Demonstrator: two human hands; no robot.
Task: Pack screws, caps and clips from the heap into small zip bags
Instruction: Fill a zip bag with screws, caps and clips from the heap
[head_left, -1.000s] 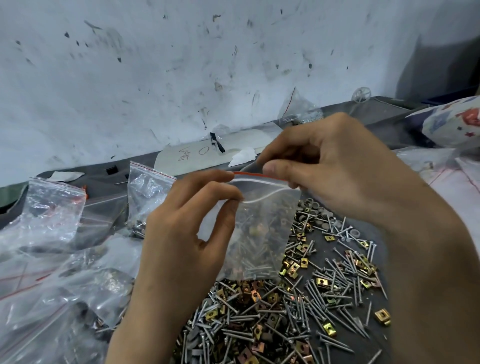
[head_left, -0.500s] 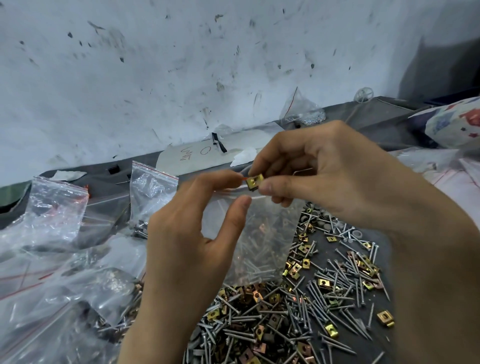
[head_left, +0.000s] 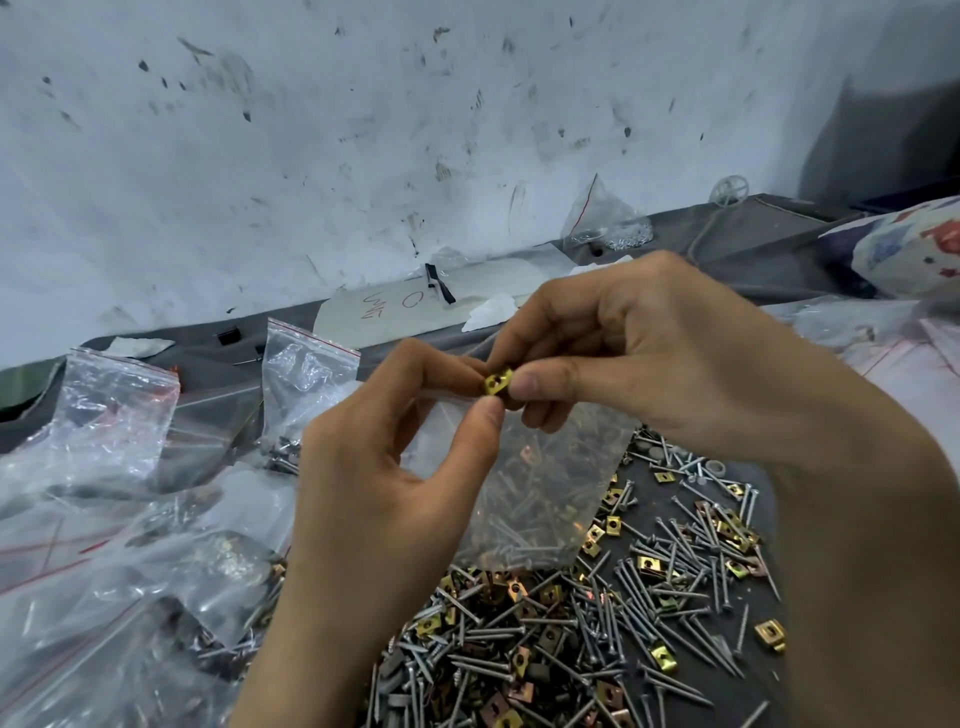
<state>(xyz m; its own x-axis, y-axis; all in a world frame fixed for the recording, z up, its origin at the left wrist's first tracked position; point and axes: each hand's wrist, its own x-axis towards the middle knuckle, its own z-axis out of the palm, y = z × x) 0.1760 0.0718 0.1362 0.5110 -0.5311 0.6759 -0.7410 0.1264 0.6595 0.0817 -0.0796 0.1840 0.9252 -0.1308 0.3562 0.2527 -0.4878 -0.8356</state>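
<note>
Right grip (head_left: 649, 358): thumb and forefinger closed on a yellow clip (head_left: 498, 383), the other fingers curled beneath.
Left grip (head_left: 395, 467): thumb and forefinger pinch the lip of the zip bag (head_left: 535, 488) and hold it up above the heap.
Desk (head_left: 795, 260): dark, set against a scuffed wall. Filled bags (head_left: 119, 410) stand and lie along its left side.
Heap (head_left: 571, 623): screws and yellow clips spread on the desk, below and to the right of both grips.
Zip bag: clear, hanging straight down from the left grip, with screws showing in its lower part. I cannot tell whether the mouth is parted.
Clip: right at the bag's lip, between the two thumb tips.
Relation: the mouth lies just under the clip, its long axis running left to right. The right grip carries the clip, so the drop looks like a short move straight down.
</note>
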